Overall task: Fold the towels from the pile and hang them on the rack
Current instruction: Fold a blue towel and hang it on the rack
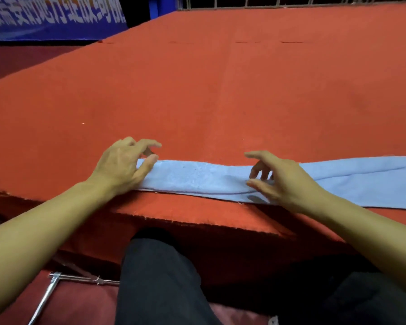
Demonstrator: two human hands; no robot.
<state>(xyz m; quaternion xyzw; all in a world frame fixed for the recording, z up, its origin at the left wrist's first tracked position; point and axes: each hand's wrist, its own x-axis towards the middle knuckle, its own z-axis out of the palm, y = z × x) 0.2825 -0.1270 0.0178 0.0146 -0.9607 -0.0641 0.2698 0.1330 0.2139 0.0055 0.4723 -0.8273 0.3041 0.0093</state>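
Observation:
A light blue towel (197, 177), folded into a long narrow strip, lies along the near edge of the red-covered table (220, 90) and runs off the right side of the view. My left hand (122, 165) rests on the strip's left end, thumb on the cloth and fingers spread. Near the strip's middle my right hand (279, 179) hovers just over the towel with its fingers apart, fingertips touching or almost touching the fabric. Neither hand grips it. No towel pile shows in this view.
The table's near edge (197, 221) runs just below the towel. A metal frame (56, 280) stands on the floor at lower left. My dark-trousered legs (162, 277) are under the table edge. A blue banner (52, 17) and a wire rack (291, 1) lie beyond the far side.

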